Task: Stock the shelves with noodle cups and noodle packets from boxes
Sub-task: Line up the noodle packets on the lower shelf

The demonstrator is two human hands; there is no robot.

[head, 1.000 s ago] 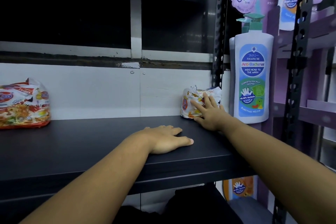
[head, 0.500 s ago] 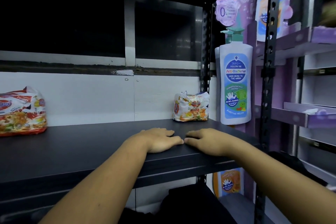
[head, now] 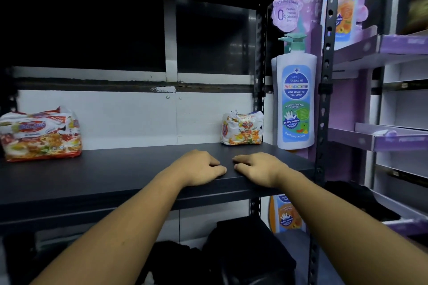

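Note:
A dark shelf board (head: 120, 176) runs across the view. At its back right corner stands a white-and-orange noodle packet (head: 242, 128). A larger red-and-white noodle multipack (head: 40, 134) sits at the far left of the shelf. My left hand (head: 199, 168) and my right hand (head: 257, 168) rest palm down on the shelf's front edge, side by side, fingertips almost meeting. Neither hand holds anything, and both lie well in front of the right packet.
A black perforated upright (head: 325, 90) stands at the shelf's right end. Beside it hangs a big cardboard cut-out of a body-wash bottle (head: 296, 99). Purple display shelves (head: 393, 139) are on the right. Dark objects (head: 243, 250) lie below the shelf.
My right hand let go of the right noodle packet and drew back to the shelf's front edge beside my left hand. The view shifted slightly to the right.

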